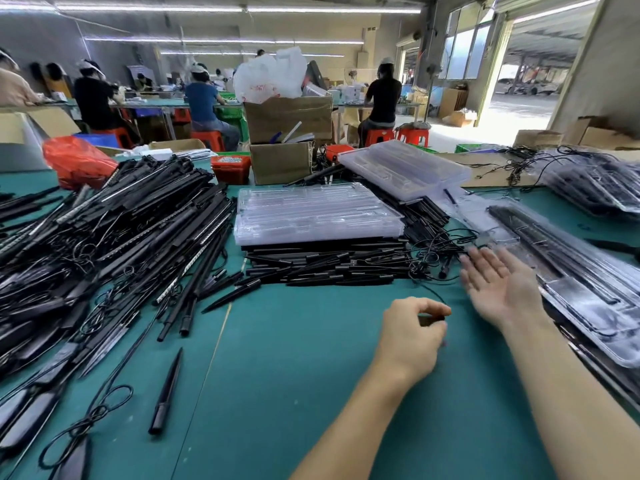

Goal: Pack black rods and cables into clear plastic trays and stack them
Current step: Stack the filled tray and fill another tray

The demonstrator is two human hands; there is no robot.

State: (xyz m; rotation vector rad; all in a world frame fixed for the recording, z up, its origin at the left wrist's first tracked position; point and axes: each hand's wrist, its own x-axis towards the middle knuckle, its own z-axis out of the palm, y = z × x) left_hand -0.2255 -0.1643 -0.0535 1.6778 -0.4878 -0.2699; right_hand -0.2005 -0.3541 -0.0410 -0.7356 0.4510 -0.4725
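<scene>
Green matting covers the table [284, 375] in a large workshop, where other people sit at long benches in the background.

The person's left hand [412, 337] hovers low over the mat near the centre, its fingers curled, pinching a small black piece between thumb and fingertips; a thin black cable [437, 295] arcs away from that grip toward the tangle ahead. The right hand [502, 289] is just beside it, to the right, palm up, fingers straight and spread, holding nothing, blurred.

Directly ahead of the hands, a flat layer of black rods [322, 268] lies on the mat, and a stack of empty clear trays [317, 213] sits on top of it. A knot of cables [436, 251] lies at the right end of those rods. Behind, a second stack of clear trays [403, 168] rests tilted on more rods.

On the right, filled trays [568, 268] holding black rods lie along the table edge, next to the right forearm. Another heap of filled trays [592, 181] sits farther back on the right, with loose cables over it.

To the left, a big pile of rods and cables [114, 230] spreads over the table. One single spike [166, 393] lies apart from it, near the front.

Farther back stand cardboard boxes [287, 140], a red bag [78, 161] and a small red bin [230, 166].
</scene>
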